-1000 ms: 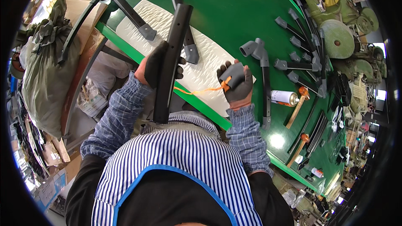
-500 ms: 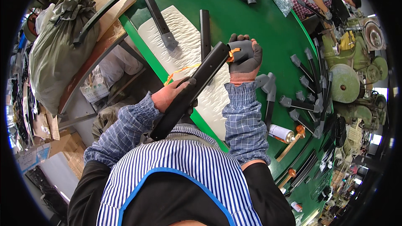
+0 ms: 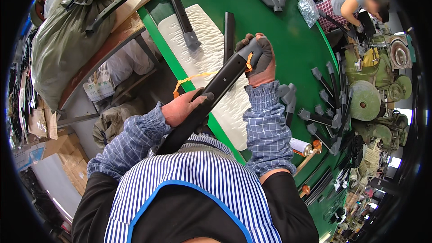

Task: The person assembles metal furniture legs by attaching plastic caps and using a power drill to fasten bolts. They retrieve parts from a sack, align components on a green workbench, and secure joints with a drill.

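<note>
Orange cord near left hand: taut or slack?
Looks slack: the orange cord bends sharply beside the left hand rather than running straight to the black tube.

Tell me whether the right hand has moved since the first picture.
Yes: the right hand has moved forward over the green table, now well ahead of the spray can; before, nearly level with it.

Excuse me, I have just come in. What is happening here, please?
The person's left hand holds a black tube, slanted over the edge of the green table. The right hand holds a dark gray end piece at the tube's upper end; how far in it sits is unclear. An orange cord shows near both hands.
</note>
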Demonstrator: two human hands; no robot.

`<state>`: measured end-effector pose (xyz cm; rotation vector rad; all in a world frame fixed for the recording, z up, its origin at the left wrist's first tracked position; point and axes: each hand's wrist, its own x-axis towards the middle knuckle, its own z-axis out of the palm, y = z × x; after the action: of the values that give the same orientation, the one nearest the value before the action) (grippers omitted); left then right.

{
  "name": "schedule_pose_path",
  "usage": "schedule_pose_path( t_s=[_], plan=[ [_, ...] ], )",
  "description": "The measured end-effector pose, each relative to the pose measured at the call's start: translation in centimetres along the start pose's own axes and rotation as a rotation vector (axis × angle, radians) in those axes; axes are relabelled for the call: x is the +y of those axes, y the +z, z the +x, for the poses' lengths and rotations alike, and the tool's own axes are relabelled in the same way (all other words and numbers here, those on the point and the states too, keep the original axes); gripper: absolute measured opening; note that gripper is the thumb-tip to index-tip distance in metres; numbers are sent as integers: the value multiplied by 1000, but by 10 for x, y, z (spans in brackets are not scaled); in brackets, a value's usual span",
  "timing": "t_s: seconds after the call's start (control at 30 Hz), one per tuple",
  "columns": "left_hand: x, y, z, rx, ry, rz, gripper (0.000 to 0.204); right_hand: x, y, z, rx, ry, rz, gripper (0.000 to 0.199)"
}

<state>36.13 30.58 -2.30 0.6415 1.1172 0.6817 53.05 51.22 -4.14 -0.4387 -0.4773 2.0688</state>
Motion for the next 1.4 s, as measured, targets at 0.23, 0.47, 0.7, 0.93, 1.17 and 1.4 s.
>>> schedule_pose_path(
  t_s=[0.23,0.47,0.7,0.93,1.17,1.4],
  plan=[
    [-8,-19,-2,97,178,134,43,21,10,-5,-24,-40,120,30],
    [-43,-65,-25,64,-117,378,48,74,-31,-46,73,65,-374,63],
    [-59,-71,-39,25,-250,556,55,93,-71,-111,139,123,-439,57],
    [-4,-66,-2,-119,-297,1078,55,85,-111,-141,200,141,-230,37],
    [93,-109,124,-600,201,1468,42,112,-116,-141,591,-22,306,47],
    [170,-78,275,-1259,14,2062,34,151,-112,-131,719,-277,535,36]
  ],
)
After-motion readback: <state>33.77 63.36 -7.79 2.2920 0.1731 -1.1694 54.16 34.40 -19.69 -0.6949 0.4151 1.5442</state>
